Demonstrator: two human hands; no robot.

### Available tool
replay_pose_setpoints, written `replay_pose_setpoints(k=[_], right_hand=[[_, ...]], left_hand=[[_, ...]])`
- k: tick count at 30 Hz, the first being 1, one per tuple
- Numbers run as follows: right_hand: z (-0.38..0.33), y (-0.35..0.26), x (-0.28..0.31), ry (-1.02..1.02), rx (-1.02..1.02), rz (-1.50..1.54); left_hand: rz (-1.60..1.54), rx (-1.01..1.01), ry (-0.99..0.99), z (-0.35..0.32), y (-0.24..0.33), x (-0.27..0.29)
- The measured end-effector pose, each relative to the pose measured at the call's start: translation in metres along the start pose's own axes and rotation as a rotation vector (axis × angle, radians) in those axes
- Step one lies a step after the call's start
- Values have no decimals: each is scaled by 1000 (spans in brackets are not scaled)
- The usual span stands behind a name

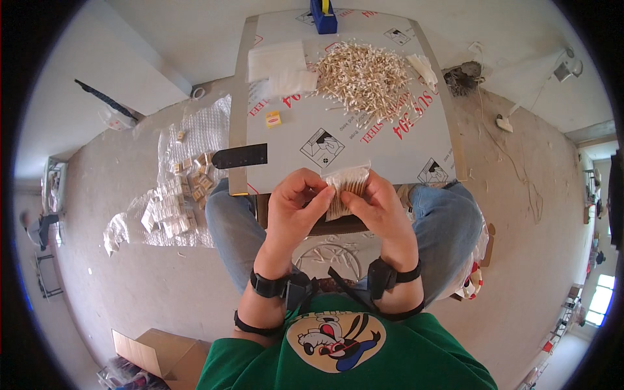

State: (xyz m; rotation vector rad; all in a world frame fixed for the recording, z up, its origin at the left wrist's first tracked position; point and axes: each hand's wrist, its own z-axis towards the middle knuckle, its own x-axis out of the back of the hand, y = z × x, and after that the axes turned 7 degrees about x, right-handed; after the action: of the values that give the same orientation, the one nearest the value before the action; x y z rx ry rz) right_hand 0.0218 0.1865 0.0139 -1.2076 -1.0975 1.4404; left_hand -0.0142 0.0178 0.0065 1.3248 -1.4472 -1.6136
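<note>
Between my two hands, at the table's near edge, is a small clear plastic bag (345,177) filled with cotton swabs lined up side by side. My left hand (301,197) pinches the bag's left side between thumb and fingers. On the other side my right hand (377,201) grips it, thumb lying across the front. The bag's top edge points away from me; its back is hidden by my fingers. Farther off on the table (279,172) spreads a large loose pile of cotton swabs (364,78).
Stacked clear bags (276,62) lie left of the pile, near a small yellow box (273,119). A blue tape dispenser (324,18) stands at the far edge. A black strap (240,156) overhangs the left edge. Packed bundles (172,208) rest on bubble wrap (123,224) on the floor.
</note>
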Motion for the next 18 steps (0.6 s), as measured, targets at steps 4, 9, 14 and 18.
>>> replay_pose_setpoints(k=[4,9,14,18], right_hand=[[-2,-3,0,-33,-36,100],[-3,-6,1,-69,-69,211],[-4,-7,1,-73,-91,239],[-3,-7,1,-91,-100,309]], left_hand=[[-106,31,-14,-2,-4,-2],[-99,52,-55,-1,-2,-3],[-80,59,-87,-2,-3,-1],[11,49,-73,-2,4,-4]])
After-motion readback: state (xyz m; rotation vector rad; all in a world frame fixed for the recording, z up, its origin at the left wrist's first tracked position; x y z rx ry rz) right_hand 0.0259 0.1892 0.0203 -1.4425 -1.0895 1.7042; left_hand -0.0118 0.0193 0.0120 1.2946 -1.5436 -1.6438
